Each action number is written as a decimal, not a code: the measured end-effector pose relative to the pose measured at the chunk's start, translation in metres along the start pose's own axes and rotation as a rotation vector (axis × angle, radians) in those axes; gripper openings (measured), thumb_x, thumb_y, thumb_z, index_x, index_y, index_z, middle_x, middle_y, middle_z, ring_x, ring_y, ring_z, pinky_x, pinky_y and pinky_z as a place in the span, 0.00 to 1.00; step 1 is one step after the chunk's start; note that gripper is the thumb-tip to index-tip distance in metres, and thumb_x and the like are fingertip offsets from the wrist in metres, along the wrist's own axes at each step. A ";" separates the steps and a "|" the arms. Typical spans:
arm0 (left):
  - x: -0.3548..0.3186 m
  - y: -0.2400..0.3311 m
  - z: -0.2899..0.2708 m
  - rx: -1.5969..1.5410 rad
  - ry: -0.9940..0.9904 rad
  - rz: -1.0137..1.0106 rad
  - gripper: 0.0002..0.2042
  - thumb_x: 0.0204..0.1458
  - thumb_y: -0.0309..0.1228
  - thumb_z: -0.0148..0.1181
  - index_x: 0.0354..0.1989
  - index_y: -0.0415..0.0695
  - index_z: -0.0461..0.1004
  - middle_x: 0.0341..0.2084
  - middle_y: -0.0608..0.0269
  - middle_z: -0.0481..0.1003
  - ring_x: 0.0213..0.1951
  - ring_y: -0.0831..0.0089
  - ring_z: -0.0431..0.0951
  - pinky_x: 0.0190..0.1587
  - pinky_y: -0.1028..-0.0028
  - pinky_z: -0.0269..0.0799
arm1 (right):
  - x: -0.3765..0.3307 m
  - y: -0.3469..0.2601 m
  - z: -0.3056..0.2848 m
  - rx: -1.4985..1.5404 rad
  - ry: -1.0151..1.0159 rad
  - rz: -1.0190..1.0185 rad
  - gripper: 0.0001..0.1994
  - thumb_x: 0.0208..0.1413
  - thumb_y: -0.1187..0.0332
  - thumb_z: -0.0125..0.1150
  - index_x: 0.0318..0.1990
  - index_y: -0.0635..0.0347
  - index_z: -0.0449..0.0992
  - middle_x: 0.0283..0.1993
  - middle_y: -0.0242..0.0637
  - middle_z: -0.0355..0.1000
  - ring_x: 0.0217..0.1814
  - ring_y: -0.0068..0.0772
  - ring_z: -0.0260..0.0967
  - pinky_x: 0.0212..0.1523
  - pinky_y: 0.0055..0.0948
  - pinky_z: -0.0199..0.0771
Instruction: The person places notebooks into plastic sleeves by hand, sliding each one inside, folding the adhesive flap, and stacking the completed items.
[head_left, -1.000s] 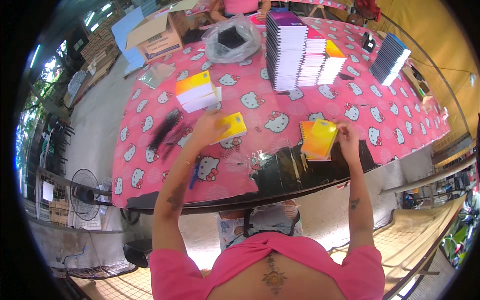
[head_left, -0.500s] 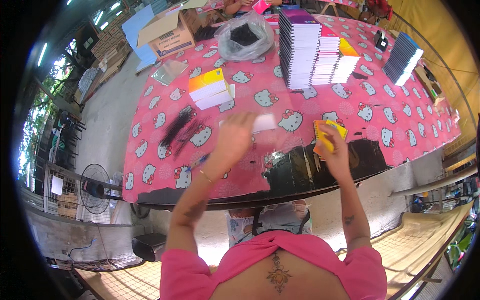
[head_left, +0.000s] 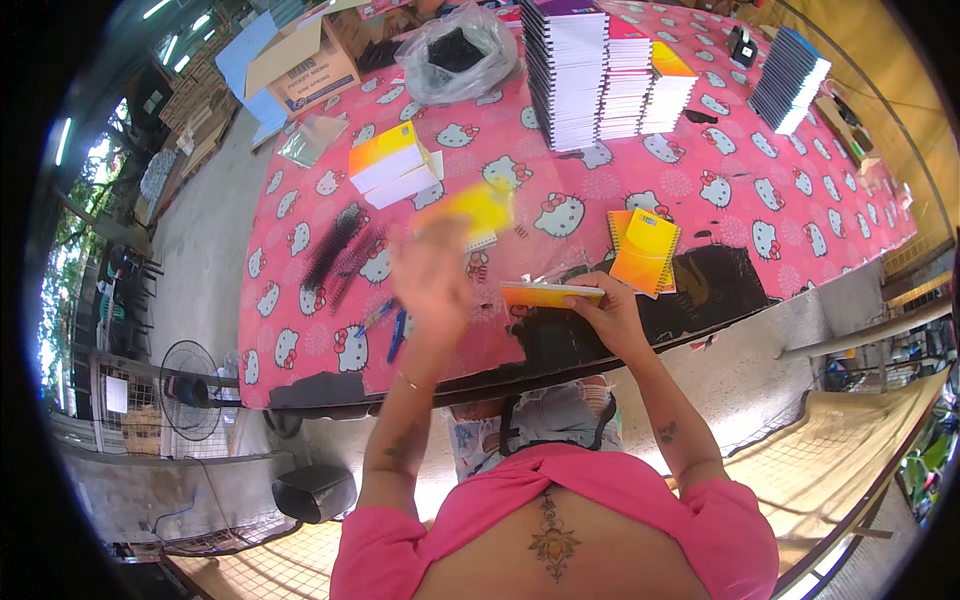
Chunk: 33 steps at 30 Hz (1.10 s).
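My right hand (head_left: 610,315) pinches one end of a thin yellow-orange pad (head_left: 540,294), held edge-on above the near side of the table. My left hand (head_left: 432,275) is smeared by motion, its fingers unclear. Beside it is a blurred yellow cover (head_left: 487,208) with a white page edge under it; whether the fingers grip it I cannot tell. To the right, spiral-bound yellow-orange notebooks (head_left: 645,250) lie overlapped on the table. A stack of yellow-topped pads (head_left: 388,165) sits farther back on the left. Black spiral coils (head_left: 335,250) lie left of my left hand.
Blue pens (head_left: 397,335) lie near the front edge. Tall notebook stacks (head_left: 565,80) stand at the back, with a dark-covered stack (head_left: 790,80) farther right. A clear plastic bag (head_left: 460,60) holding black material and an open cardboard box (head_left: 305,65) occupy the back left.
My right hand has left the spiral notebooks and moved left, now holding a pad. My left hand has shifted slightly left and nearer; a blurred yellow cover now shows beside it.
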<state>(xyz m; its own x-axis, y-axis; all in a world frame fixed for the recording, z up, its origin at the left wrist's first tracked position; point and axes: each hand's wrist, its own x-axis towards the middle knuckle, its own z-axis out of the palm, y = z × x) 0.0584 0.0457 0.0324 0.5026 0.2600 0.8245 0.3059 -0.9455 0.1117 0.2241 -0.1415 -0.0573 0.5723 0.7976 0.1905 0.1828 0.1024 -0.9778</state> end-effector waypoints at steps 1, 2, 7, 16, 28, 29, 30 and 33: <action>0.010 -0.018 -0.003 0.077 0.114 -0.039 0.15 0.53 0.24 0.57 0.51 0.43 0.77 0.47 0.57 0.78 0.51 0.62 0.77 0.64 0.49 0.59 | -0.001 -0.001 0.000 0.002 -0.002 -0.001 0.10 0.55 0.76 0.67 0.44 0.62 0.78 0.38 0.31 0.76 0.43 0.21 0.71 0.45 0.23 0.70; 0.011 -0.034 -0.001 0.092 0.115 -0.044 0.15 0.53 0.24 0.57 0.51 0.43 0.77 0.47 0.57 0.78 0.51 0.62 0.77 0.64 0.49 0.59 | -0.001 -0.006 0.002 -0.042 -0.021 -0.011 0.09 0.55 0.76 0.67 0.43 0.62 0.78 0.39 0.31 0.76 0.42 0.21 0.71 0.45 0.24 0.70; -0.044 -0.074 0.032 0.070 -0.526 -0.148 0.19 0.59 0.32 0.56 0.58 0.37 0.72 0.57 0.45 0.72 0.59 0.49 0.71 0.65 0.51 0.59 | -0.008 -0.015 0.004 0.048 -0.076 0.034 0.09 0.55 0.78 0.64 0.43 0.62 0.76 0.45 0.34 0.75 0.47 0.22 0.70 0.51 0.23 0.69; -0.055 0.074 0.005 -0.111 -0.528 0.021 0.30 0.51 0.25 0.56 0.65 0.33 0.62 0.59 0.37 0.67 0.67 0.46 0.61 0.67 0.38 0.49 | -0.007 -0.016 0.008 0.055 -0.091 0.028 0.10 0.55 0.78 0.64 0.46 0.62 0.76 0.43 0.33 0.75 0.47 0.22 0.71 0.50 0.23 0.70; -0.041 -0.096 -0.005 0.363 -0.111 -0.217 0.11 0.53 0.26 0.58 0.45 0.40 0.77 0.41 0.52 0.76 0.43 0.52 0.76 0.45 0.59 0.71 | -0.013 -0.009 0.001 0.014 -0.086 0.070 0.10 0.59 0.76 0.63 0.48 0.64 0.78 0.45 0.32 0.75 0.46 0.19 0.70 0.50 0.21 0.69; -0.057 -0.138 -0.015 0.456 -0.197 -0.315 0.11 0.53 0.29 0.60 0.43 0.40 0.77 0.40 0.53 0.76 0.42 0.53 0.76 0.44 0.61 0.71 | -0.013 -0.011 0.008 0.032 -0.112 0.062 0.10 0.59 0.76 0.63 0.48 0.64 0.78 0.45 0.32 0.75 0.46 0.19 0.70 0.50 0.21 0.69; -0.083 -0.173 -0.020 0.546 -0.284 -0.419 0.10 0.53 0.31 0.61 0.42 0.41 0.77 0.40 0.54 0.76 0.40 0.54 0.76 0.43 0.62 0.72 | -0.013 -0.011 0.016 0.065 -0.115 0.045 0.10 0.59 0.76 0.63 0.47 0.65 0.78 0.44 0.33 0.77 0.45 0.19 0.71 0.49 0.21 0.70; -0.088 -0.187 -0.013 0.454 -0.218 -0.289 0.07 0.52 0.34 0.60 0.34 0.44 0.75 0.37 0.57 0.74 0.38 0.55 0.75 0.42 0.58 0.72 | -0.011 -0.008 0.012 0.071 -0.084 0.031 0.10 0.59 0.75 0.64 0.47 0.66 0.78 0.43 0.33 0.77 0.44 0.19 0.71 0.48 0.21 0.70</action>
<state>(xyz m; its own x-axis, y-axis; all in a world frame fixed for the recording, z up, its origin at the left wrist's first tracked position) -0.0532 0.1968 -0.0541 0.4869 0.5751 0.6574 0.7477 -0.6634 0.0266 0.2069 -0.1442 -0.0525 0.5074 0.8476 0.1549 0.1072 0.1162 -0.9874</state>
